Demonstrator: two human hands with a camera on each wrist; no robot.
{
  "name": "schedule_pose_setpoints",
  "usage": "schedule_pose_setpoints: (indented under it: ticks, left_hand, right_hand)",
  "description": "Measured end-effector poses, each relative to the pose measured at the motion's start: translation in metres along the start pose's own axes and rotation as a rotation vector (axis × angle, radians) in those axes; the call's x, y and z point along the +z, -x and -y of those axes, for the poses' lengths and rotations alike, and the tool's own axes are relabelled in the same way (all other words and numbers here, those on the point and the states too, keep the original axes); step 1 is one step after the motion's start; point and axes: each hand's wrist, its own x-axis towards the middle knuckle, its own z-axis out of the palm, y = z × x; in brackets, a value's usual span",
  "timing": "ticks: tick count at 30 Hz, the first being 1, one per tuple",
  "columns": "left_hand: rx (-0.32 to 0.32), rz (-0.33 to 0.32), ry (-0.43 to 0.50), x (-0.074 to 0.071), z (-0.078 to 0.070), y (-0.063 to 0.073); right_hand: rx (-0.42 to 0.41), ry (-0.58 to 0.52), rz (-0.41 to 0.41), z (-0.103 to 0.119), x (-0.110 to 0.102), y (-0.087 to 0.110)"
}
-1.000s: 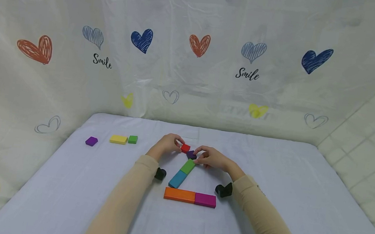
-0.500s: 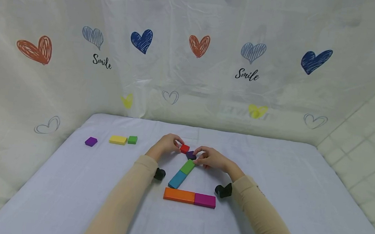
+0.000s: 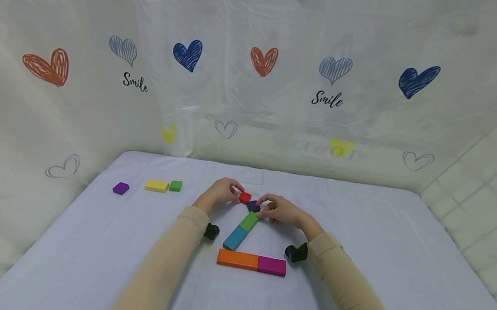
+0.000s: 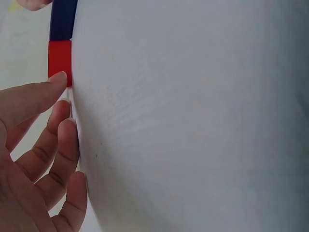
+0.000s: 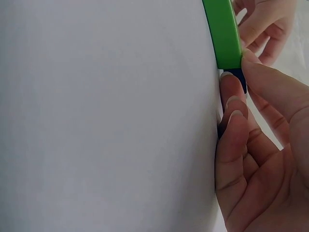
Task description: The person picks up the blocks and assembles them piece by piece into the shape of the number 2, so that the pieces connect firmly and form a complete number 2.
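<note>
My left hand pinches a small red block at its end; in the left wrist view the thumb lies on the red block. End to end with it stands a dark blue block. My right hand holds that dark blue block between thumb and fingers, which hide part of it in the right wrist view. Close to the right thumb is the end of a green block. From there the green block and a blue block run in a slanting line toward me.
Nearer me, an orange block and a magenta block lie end to end. At the far left of the white-covered table are a purple block, a yellow block and a small green block. A patterned curtain hangs behind.
The red block has shifted very slightly to the left, along with the dark blue block. Both hands keep nearly the same places and grips.
</note>
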Motion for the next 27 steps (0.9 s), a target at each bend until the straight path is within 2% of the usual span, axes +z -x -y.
schedule_pose_setpoints:
  ticks: [17, 22, 27]
  left_hand:
    - [-0.003, 0.020, 0.033, 0.000, 0.005, -0.002]
    - [0.017, 0.034, 0.018, -0.005, 0.008, 0.002]
    - [0.018, 0.009, 0.020, -0.016, 0.014, 0.004]
  right_hand:
    - [-0.010, -0.003, 0.001, -0.002, 0.000, 0.001]
    - [-0.017, 0.004, 0.007, -0.002, 0.000, 0.001]
    - [-0.025, 0.003, 0.012, -0.002, -0.001, 0.001]
